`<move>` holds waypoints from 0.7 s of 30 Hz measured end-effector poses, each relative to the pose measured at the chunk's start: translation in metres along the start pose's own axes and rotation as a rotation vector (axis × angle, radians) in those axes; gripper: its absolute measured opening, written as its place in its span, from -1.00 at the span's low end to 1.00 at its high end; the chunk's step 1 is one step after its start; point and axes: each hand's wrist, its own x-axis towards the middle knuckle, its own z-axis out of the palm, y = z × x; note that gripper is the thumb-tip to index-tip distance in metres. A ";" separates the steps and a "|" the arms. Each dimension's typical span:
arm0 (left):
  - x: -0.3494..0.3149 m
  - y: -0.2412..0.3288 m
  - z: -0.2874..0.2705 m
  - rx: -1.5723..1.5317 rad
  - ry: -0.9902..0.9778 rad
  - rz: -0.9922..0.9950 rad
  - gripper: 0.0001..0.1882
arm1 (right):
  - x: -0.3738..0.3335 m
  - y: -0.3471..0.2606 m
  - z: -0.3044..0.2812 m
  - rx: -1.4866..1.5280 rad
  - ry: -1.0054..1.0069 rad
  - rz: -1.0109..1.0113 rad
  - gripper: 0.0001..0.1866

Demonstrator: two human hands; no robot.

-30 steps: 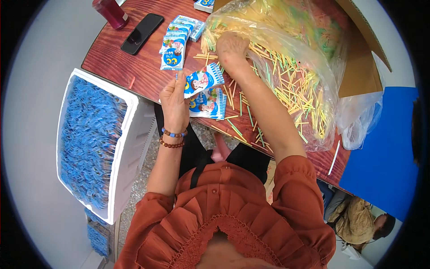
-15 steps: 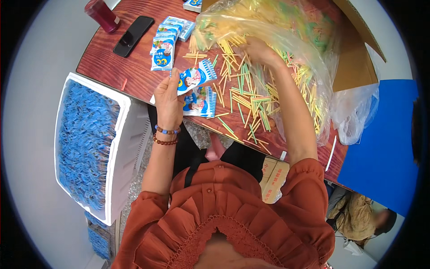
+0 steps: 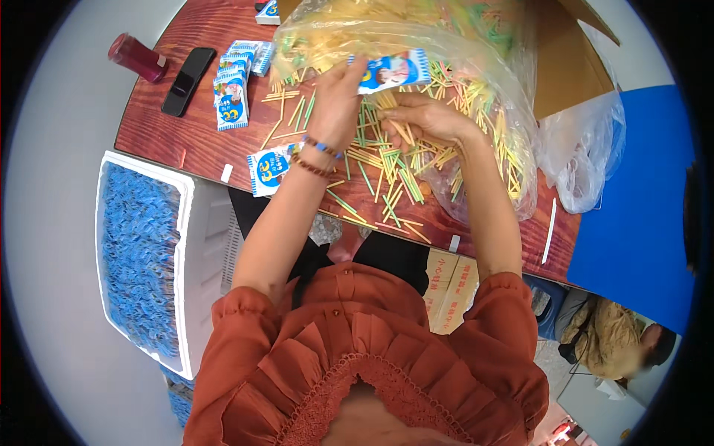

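My left hand [image 3: 333, 105] grips a small blue-and-white packet [image 3: 401, 70] by its left end, raised over the table. Just below the packet, my right hand [image 3: 440, 121] pinches a few thin yellow sticks [image 3: 402, 132]. Loose yellow, green and pink sticks [image 3: 405, 182] lie scattered under and around both hands. They spill from a big clear plastic bag [image 3: 349, 33] lying beyond my hands. Another packet [image 3: 266, 172] rests near the table edge, partly covered by my left wrist. Farther left is an overlapping row of similar packets [image 3: 232, 97].
A black phone [image 3: 187, 82] and a red bottle [image 3: 136, 58] lie at the left of the table [image 3: 160, 141]. Below it stands a white foam box [image 3: 186, 238] full of blue packets. To the right are an open cardboard box [image 3: 573, 78] and a blue panel [image 3: 632, 201].
My left hand has carried the packet right and away from me, over the sticks. My right hand has drawn back from the bag's mouth toward it, now with sticks between the fingers.
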 end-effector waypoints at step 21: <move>-0.007 -0.036 0.032 -0.497 0.091 -0.035 -0.57 | 0.020 0.026 0.053 0.804 0.449 -0.768 -0.76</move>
